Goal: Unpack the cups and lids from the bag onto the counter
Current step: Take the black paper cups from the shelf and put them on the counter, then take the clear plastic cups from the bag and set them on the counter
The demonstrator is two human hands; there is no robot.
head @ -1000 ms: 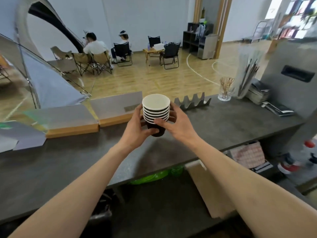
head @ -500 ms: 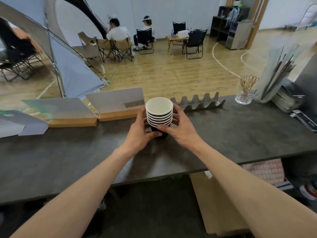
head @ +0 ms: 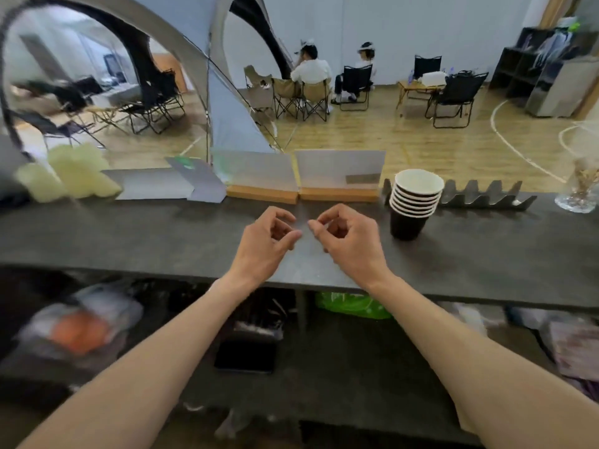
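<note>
A stack of black paper cups (head: 413, 202) with white rims stands upright on the dark counter (head: 129, 234), to the right of both hands. My left hand (head: 267, 243) and my right hand (head: 348, 241) hover over the counter's middle, close together, fingers loosely curled and holding nothing. My right hand is about a hand's width left of the stack and apart from it. No lids are in sight. A blurred clear plastic bag (head: 84, 322) with something orange inside lies on the shelf below the counter at the left.
Two frosted sign holders on wooden bases (head: 301, 183) stand at the counter's back edge. A grey toothed metal rack (head: 486, 197) lies behind the cups, a glass jar (head: 580, 189) at far right. Pale yellow-green objects (head: 71, 173) sit at far left. A green bag (head: 353, 304) lies under the counter.
Both hands have let go of the cup stack, which now stands on the counter. The hands have drawn back to the left of it, and the view has swung left.
</note>
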